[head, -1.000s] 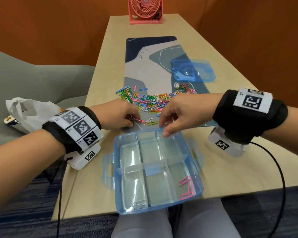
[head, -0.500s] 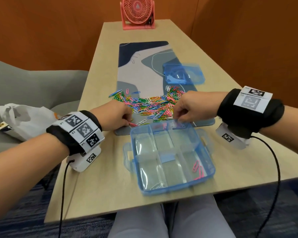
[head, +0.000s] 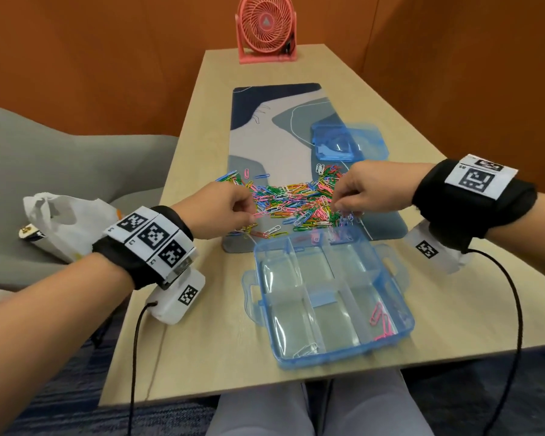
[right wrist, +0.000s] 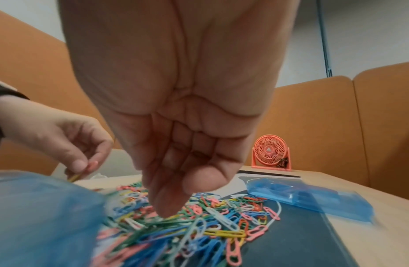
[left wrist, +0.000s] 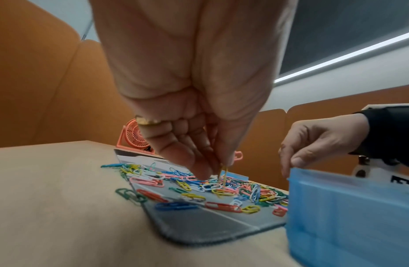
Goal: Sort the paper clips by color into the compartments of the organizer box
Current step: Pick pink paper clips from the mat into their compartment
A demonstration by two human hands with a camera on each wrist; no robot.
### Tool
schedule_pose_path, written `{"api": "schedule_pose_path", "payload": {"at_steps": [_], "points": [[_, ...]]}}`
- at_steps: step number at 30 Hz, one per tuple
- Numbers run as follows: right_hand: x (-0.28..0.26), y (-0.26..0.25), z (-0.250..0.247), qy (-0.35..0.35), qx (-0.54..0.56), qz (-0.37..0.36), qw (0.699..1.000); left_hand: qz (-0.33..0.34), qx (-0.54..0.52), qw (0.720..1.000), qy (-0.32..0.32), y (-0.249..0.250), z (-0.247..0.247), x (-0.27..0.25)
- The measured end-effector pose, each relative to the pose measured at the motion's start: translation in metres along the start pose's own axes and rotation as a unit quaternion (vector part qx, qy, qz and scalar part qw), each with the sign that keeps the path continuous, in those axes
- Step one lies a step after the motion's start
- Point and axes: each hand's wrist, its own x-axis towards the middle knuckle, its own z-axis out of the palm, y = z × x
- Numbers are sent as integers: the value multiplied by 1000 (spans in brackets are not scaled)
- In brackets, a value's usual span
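A heap of mixed-colour paper clips (head: 296,199) lies on the desk mat (head: 265,121), just beyond the clear blue organizer box (head: 343,357). Its near right compartment holds pink clips (head: 379,319), and its near left one a white clip (head: 306,349). My left hand (head: 230,209) hovers at the heap's near left side and pinches a yellow clip (left wrist: 224,173) between thumb and fingers. My right hand (head: 359,190) points its fingers (right wrist: 167,207) down onto the heap's right side; I see nothing held between them.
The box's blue lid (head: 348,141) lies on the mat behind the heap. A pink fan (head: 266,26) stands at the table's far end. A white plastic bag (head: 66,221) rests on the grey seat at left. Cables hang from both wrists.
My right hand has gone from the box's far edge out to the right side of the heap. My left hand stays at the heap's near left, now holding a yellow clip.
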Motion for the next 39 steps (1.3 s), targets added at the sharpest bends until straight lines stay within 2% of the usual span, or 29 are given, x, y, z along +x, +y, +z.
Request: {"api": "schedule_pose_path", "payload": {"at_steps": [4,8,11,17,20,28,32,39], "points": [[16,0,4,-12,-41,0,999,-31,-7,999,11,-5,2,1],[24,-2,11,-64,-32,-26,997,-30,5,1000,-1,-4,3,2],[26,0,13,-74,-35,-45,996,-22,14,1000,14,0,3,3],[30,9,13,-51,-40,-20,998,-25,-33,996,83,3,9,8],[29,8,8,-21,-37,-31,999,-22,-17,997,69,5,9,10],[45,3,10,-22,-87,-47,995,-40,-5,998,44,6,8,11],[49,1,13,-19,-97,-48,994,-18,1,999,48,10,7,8],[50,-4,15,-32,-115,-62,991,53,-134,988,58,36,5,-2]]}}
